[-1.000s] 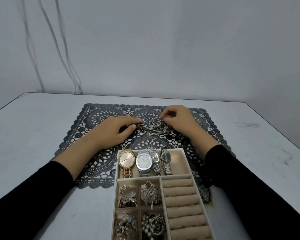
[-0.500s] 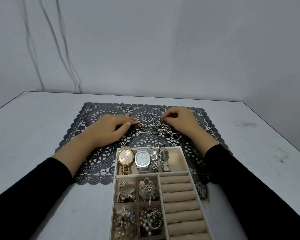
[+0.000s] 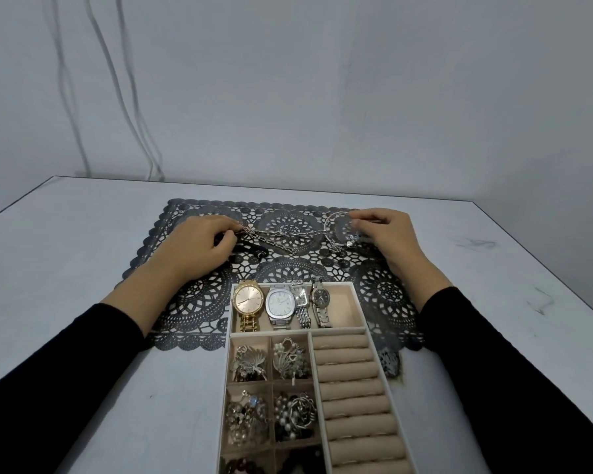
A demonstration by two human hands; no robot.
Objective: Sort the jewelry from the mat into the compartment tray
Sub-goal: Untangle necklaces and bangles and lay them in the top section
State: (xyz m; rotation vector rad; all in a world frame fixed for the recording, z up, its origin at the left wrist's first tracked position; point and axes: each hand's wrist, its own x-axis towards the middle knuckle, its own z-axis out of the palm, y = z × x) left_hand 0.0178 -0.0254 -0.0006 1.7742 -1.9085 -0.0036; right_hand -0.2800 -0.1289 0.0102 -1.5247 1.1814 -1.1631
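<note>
Left grip [image 3: 202, 246], pinching the chain [image 3: 278, 234], and right grip [image 3: 389, 234], pinching a bangle [image 3: 332, 218], have drawn apart across the mat [image 3: 199, 302].

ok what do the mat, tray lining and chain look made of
Mat: dark openwork with a slight sheen, probably moulded vinyl, possibly lace. Tray lining: matte beige, velvet-like fabric. Chain, pinched by the left hand: shiny silver-coloured links, likely metal, like the bangle in the right hand.

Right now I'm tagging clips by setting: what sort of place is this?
Probably a plain indoor workspace, not a shop: a bare white table against a blank wall, a lace mat, and one partly filled jewelry tray.
</note>
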